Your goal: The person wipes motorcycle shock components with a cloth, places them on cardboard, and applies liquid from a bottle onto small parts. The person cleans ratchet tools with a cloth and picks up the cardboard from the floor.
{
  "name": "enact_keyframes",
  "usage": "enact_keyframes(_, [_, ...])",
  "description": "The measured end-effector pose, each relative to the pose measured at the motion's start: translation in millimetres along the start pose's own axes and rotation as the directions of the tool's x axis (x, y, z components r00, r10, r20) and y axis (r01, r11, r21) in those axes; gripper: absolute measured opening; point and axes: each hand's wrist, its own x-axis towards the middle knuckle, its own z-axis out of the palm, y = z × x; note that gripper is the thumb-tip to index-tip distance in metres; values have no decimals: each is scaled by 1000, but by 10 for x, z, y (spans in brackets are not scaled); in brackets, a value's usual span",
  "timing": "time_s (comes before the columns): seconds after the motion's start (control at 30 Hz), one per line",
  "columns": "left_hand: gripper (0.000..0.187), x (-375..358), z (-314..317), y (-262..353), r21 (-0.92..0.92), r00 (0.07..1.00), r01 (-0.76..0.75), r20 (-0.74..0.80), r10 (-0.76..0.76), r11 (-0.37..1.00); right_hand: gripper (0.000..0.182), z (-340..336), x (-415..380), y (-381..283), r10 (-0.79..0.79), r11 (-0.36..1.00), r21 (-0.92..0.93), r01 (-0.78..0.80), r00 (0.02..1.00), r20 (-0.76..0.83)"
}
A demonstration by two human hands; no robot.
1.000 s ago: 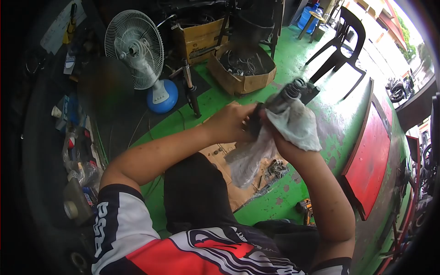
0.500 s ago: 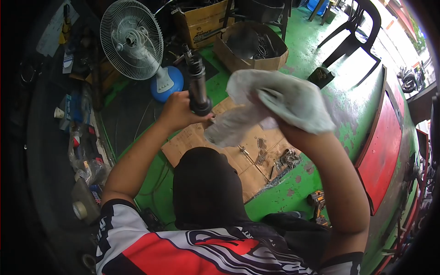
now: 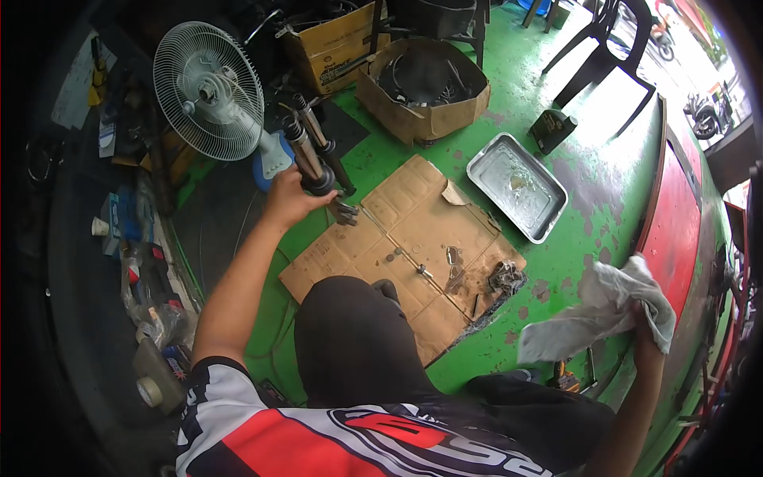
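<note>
In the head view, my left hand (image 3: 291, 200) is closed round the lower part of a metal motorcycle fork tube (image 3: 304, 153), which has a dark collar near my fingers. A second, similar fork leg (image 3: 316, 131) stands just behind it, close to the fan. Away to the right, my right hand (image 3: 650, 332) grips a crumpled whitish rag (image 3: 612, 306), which hangs over the green floor near the red panel. Between my hands a flattened cardboard sheet (image 3: 381, 262) lies on the floor, with small metal parts (image 3: 424, 271) and a dark crumpled bundle (image 3: 505, 277) on it.
A metal tray (image 3: 482, 171) with wet residue sits beyond the cardboard, beside a black bottle (image 3: 551, 129). A fan (image 3: 208, 89) stands at left, an open carton (image 3: 453, 119) behind. A black chair (image 3: 608, 67), red panel (image 3: 671, 215) and power drill (image 3: 564, 378) are at right.
My right hand has swung the rag away from the fork tube, down and to the right, uncovering the tray. My left hand has moved slightly left with the tube.
</note>
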Motion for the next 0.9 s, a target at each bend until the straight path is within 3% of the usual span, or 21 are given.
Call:
enact_keyframes(0.1, [38,162,157,149,-100,997,-44,57,50,994,30,-195,-248,518,25,999,-31,-29,991,-133])
enact_keyframes(0.17, [50,323,334,223,-97,992,-125,-4,125,987,32,-220,-374,716,82,997,25,-78,964,-254])
enact_keyframes(0.2, [53,403,424,330,-90,990,-138,-42,135,986,32,-151,-362,592,32,999,11,-31,955,-294])
enact_keyframes(0.3, [66,758,704,424,-81,996,-47,-80,40,996,28,-132,-278,409,119,986,138,-98,980,-158])
enact_keyframes(0.33, [66,892,806,421,-70,994,-29,-104,21,997,26,-184,-287,361,210,972,127,-196,971,-111])
enact_keyframes(0.4, [69,1118,989,394,-40,985,64,-158,-70,997,23,-164,-323,373,201,974,134,-182,970,-140])
enact_keyframes(0.53, [68,1436,1274,159,-53,976,101,-188,-109,993,21,-208,-371,429,208,974,121,-192,968,-140])
enact_keyframes(0.63, [69,1626,1467,-192,11,974,-3,-228,5,1000,21,-247,-393,487,196,977,104,-184,973,-120])
enact_keyframes(0.83, [69,1653,1577,-443,43,958,99,-274,-84,994,23,-264,-506,705,247,967,130,-219,932,-267])
enact_keyframes(0.9, [69,1623,1600,-461,27,941,112,-325,-97,993,23,-296,-502,698,258,964,127,-233,936,-239])
